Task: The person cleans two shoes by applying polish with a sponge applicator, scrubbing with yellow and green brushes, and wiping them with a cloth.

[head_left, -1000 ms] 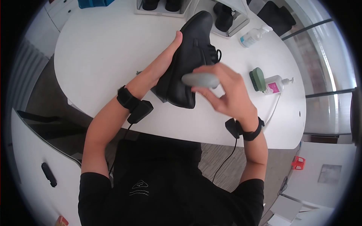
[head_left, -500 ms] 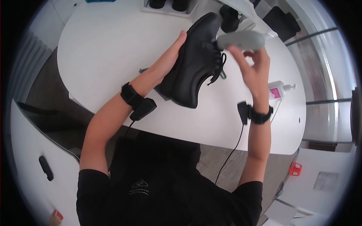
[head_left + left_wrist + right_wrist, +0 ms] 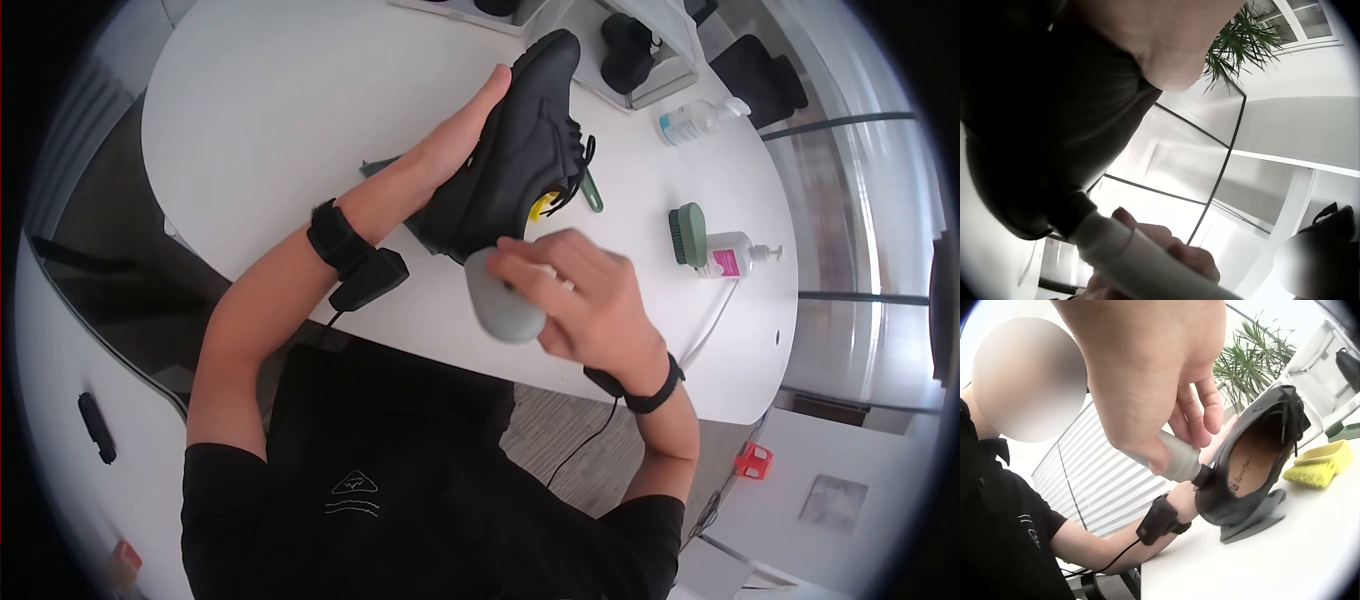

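A black lace-up leather shoe (image 3: 515,150) is held tilted above the table, toe away from the person. The left hand (image 3: 460,140) grips it from the sole side, thumb along the sole edge, with the other fingers hidden. The right hand (image 3: 590,300) holds a flat grey-white applicator bottle (image 3: 505,305) between thumb and fingers. In the right wrist view the bottle's dark tip (image 3: 1202,477) is right at the back of the shoe's heel. A grey cloth (image 3: 1254,522) lies below the shoe. Beyond the heel sits a yellow brush (image 3: 1319,465).
To the right on the white table (image 3: 270,120) are a green brush (image 3: 688,235), a pump bottle with a pink label (image 3: 728,260) and another with a blue label (image 3: 690,122). A green handle (image 3: 593,190) shows beside the laces. At the back, a clear box (image 3: 665,85) holds a black shoe.
The right hand, with the bottle, swung from the heel side out beyond the laces, then came back down to the heel. The left hand keeps hold of the shoe, which has turned slightly.
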A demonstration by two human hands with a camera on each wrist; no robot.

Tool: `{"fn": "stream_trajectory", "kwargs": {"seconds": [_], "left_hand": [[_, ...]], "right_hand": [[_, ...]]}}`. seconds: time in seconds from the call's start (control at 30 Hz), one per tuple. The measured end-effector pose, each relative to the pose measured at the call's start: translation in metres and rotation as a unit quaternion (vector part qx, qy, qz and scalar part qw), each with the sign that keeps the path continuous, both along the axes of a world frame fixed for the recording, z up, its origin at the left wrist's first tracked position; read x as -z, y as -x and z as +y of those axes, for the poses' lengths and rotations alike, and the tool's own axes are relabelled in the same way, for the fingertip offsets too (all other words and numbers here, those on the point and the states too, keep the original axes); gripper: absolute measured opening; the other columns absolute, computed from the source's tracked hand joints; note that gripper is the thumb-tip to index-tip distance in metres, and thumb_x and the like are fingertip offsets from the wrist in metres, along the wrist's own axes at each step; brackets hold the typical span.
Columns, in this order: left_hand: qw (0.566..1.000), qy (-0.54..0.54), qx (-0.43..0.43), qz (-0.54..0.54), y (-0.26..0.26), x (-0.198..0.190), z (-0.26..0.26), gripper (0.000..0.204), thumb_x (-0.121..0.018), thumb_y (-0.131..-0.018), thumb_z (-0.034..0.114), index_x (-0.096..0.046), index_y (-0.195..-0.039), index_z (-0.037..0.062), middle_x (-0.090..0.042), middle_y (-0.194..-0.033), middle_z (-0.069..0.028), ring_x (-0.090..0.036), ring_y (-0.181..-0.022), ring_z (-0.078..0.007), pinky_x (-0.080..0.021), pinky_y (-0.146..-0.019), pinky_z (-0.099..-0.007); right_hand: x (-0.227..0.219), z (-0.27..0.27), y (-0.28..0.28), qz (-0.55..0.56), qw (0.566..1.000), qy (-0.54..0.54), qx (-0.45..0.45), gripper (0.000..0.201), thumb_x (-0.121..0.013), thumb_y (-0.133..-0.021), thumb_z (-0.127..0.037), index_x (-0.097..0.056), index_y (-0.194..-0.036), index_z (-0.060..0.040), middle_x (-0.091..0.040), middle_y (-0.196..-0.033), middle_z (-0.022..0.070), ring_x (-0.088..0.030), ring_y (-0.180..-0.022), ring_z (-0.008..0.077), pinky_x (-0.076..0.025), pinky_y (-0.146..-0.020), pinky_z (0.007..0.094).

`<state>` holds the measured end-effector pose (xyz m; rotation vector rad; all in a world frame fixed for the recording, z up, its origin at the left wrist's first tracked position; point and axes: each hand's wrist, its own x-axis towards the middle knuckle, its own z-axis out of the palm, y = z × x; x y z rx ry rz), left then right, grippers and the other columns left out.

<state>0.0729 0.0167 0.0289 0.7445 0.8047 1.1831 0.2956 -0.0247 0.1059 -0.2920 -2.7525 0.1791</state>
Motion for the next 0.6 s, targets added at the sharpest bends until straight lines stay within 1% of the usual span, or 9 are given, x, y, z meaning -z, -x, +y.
{"fn": "stream_trajectory", "kwargs": {"seconds": [0.13, 0.2, 0.23, 0.3, 0.33, 0.4, 0.53, 0.57, 0.6], "left_hand": [[1.000, 0.016, 0.015, -0.022, -0.006, 0.001, -0.004, 0.096, -0.027, -0.105, 0.079, -0.046, -0.158, 0.0013, -0.055, -0.155, -0.0133, -0.053, -0.142, -0.0208, -0.041, -0.119, -0.0334], [1.000, -0.011, -0.018, 0.012, -0.007, 0.007, -0.005, 0.086, -0.032, -0.107, 0.075, -0.054, -0.152, 0.0041, -0.064, -0.143, -0.0094, -0.062, -0.127, -0.0167, -0.049, -0.111, -0.0312], [1.000, -0.013, -0.015, 0.012, -0.008, 0.005, -0.007, 0.086, -0.032, -0.107, 0.075, -0.054, -0.152, 0.0041, -0.064, -0.143, -0.0094, -0.062, -0.127, -0.0167, -0.049, -0.111, -0.0312], [1.000, -0.002, 0.013, -0.015, -0.011, -0.002, -0.010, 0.085, -0.029, -0.109, 0.073, -0.051, -0.155, 0.0050, -0.061, -0.147, -0.0095, -0.060, -0.132, -0.0172, -0.047, -0.114, -0.0320], [1.000, -0.006, 0.018, -0.018, -0.013, -0.007, -0.012, 0.085, -0.029, -0.109, 0.073, -0.051, -0.155, 0.0050, -0.061, -0.147, -0.0095, -0.060, -0.132, -0.0172, -0.047, -0.114, -0.0320], [0.999, -0.020, 0.009, 0.027, -0.014, -0.016, -0.016, 0.081, -0.031, -0.110, 0.070, -0.052, -0.154, 0.0053, -0.061, -0.147, -0.0089, -0.061, -0.131, -0.0171, -0.047, -0.114, -0.0322], [0.999, -0.024, 0.003, -0.025, -0.008, -0.004, -0.009, 0.078, -0.036, -0.110, 0.068, -0.056, -0.151, 0.0057, -0.064, -0.143, -0.0084, -0.062, -0.127, -0.0162, -0.048, -0.111, -0.0318], [1.000, 0.013, -0.002, -0.016, -0.005, -0.003, -0.007, 0.076, -0.038, -0.109, 0.068, -0.058, -0.148, 0.0056, -0.066, -0.139, -0.0083, -0.064, -0.124, -0.0157, -0.049, -0.109, -0.0314], [0.999, 0.049, -0.005, -0.008, -0.004, -0.002, -0.003, 0.075, -0.040, -0.109, 0.068, -0.061, -0.146, 0.0056, -0.068, -0.136, -0.0082, -0.065, -0.121, -0.0153, -0.050, -0.108, -0.0310]], "right_hand": [[-0.004, 0.031, 0.005, 0.071, 0.996, 0.044, -0.016, 0.044, -0.076, -0.072, -0.004, -0.072, -0.115, -0.0092, -0.072, -0.102, 0.0048, -0.066, -0.079, 0.0235, -0.055, -0.059, 0.0318], [-0.007, 0.051, 0.004, 0.106, 0.992, 0.040, 0.053, 0.038, -0.081, -0.081, -0.006, -0.073, -0.117, -0.0076, -0.075, -0.102, 0.0058, -0.068, -0.080, 0.0219, -0.055, -0.060, 0.0308], [-0.007, 0.063, 0.004, 0.107, 0.992, 0.037, 0.056, 0.038, -0.081, -0.081, -0.006, -0.073, -0.117, -0.0076, -0.075, -0.102, 0.0058, -0.068, -0.080, 0.0219, -0.055, -0.060, 0.0308], [-0.005, 0.089, 0.001, 0.179, 0.967, 0.097, 0.152, 0.033, -0.085, -0.088, -0.012, -0.073, -0.118, -0.0061, -0.078, -0.104, 0.0071, -0.071, -0.082, 0.0185, -0.055, -0.064, 0.0286], [-0.002, 0.102, -0.002, 0.178, 0.967, 0.091, 0.157, 0.033, -0.085, -0.088, -0.012, -0.073, -0.118, -0.0061, -0.078, -0.104, 0.0071, -0.071, -0.082, 0.0185, -0.055, -0.064, 0.0286], [0.002, 0.120, -0.006, 0.269, 0.920, 0.181, 0.219, 0.034, -0.087, -0.091, -0.017, -0.073, -0.118, -0.0033, -0.079, -0.105, 0.0071, -0.072, -0.085, 0.0146, -0.055, -0.068, 0.0271], [-0.002, 0.107, -0.012, 0.306, 0.908, 0.194, 0.209, 0.037, -0.088, -0.089, -0.017, -0.073, -0.119, -0.0006, -0.080, -0.105, 0.0077, -0.071, -0.084, 0.0126, -0.055, -0.070, 0.0279], [-0.006, 0.095, -0.014, 0.302, 0.909, 0.198, 0.208, 0.037, -0.088, -0.089, -0.017, -0.073, -0.119, -0.0006, -0.080, -0.105, 0.0077, -0.071, -0.084, 0.0126, -0.055, -0.070, 0.0279], [-0.010, 0.080, -0.016, 0.252, 0.939, 0.171, 0.162, 0.036, -0.088, -0.089, -0.015, -0.073, -0.119, -0.0015, -0.079, -0.104, 0.0086, -0.071, -0.083, 0.0142, -0.055, -0.070, 0.0282]]}}
